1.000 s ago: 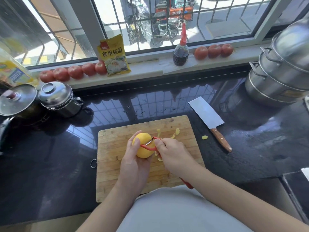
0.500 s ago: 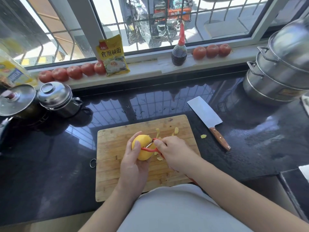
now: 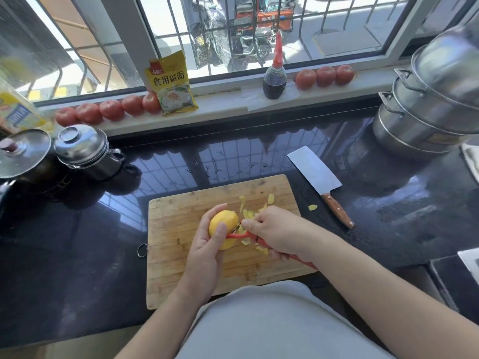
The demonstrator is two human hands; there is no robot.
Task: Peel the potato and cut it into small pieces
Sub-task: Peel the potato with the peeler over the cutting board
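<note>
Hands first: my left hand (image 3: 207,251) cups the yellow peeled potato (image 3: 223,225) over the wooden cutting board (image 3: 176,229), long axis pointing away from me; my right hand (image 3: 278,235) grips the red-handled peeler (image 3: 239,235) against its right flank. Steel cleaver (image 3: 315,173) lies further right.

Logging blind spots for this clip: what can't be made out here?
All in the head view:
- Potato: near side hidden by the left hand, so remaining skin is unknown.
- Peeler: handle hidden in the right hand; blade too small.
- Steamer pots: cut off by the right edge.
</note>
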